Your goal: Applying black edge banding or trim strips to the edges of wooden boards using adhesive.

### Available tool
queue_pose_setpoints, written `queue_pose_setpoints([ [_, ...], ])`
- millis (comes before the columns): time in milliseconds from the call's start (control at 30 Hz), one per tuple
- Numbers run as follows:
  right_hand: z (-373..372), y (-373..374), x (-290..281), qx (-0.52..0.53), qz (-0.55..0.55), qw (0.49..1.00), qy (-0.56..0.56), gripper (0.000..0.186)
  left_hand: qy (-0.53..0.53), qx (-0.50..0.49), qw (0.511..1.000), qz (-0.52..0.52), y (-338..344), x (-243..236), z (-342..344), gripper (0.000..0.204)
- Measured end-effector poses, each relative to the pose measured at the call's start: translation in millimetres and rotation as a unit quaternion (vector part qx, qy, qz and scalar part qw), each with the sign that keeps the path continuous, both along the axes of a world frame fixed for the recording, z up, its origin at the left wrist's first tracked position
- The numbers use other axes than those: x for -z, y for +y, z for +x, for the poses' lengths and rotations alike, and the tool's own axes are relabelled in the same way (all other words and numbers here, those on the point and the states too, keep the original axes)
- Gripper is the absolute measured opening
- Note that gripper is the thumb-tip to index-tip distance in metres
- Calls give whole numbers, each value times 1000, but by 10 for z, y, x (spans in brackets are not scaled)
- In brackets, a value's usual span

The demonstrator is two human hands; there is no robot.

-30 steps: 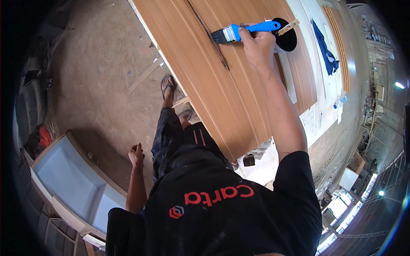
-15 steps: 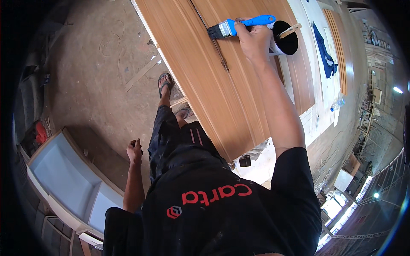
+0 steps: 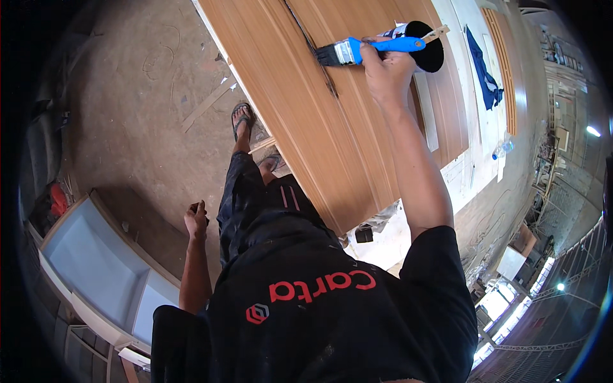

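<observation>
While the right hand (image 3: 389, 73) is closed around the blue-handled brush (image 3: 355, 48), the bristles (image 3: 327, 55) meet the dark line (image 3: 298, 25) on the wood-grain panel (image 3: 325, 147). The left hand (image 3: 196, 220) hangs with fingers curled; whether it holds anything cannot be determined. A can (image 3: 431, 59) is near the right hand.

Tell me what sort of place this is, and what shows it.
Probably a woodworking or furniture-finishing workshop: the right hand holds a blue-handled brush at a dark line on a wood-grain panel, and a pale, box-like cabinet piece lies to the left.
</observation>
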State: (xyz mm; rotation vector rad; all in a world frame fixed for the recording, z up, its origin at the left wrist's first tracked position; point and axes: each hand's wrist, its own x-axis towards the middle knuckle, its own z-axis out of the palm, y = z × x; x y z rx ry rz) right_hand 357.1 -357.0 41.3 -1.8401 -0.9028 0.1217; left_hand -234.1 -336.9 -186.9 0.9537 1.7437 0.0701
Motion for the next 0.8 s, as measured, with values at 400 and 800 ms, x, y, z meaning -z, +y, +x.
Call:
queue_pose_setpoints([
  [400,-37,123,-19,5,-6,998,56,16,2,-4,1000,4,-13,-35,30,32],
  [800,-100,-252,38,1,-33,999,8,15,5,8,1000,-2,29,13,119,32],
])
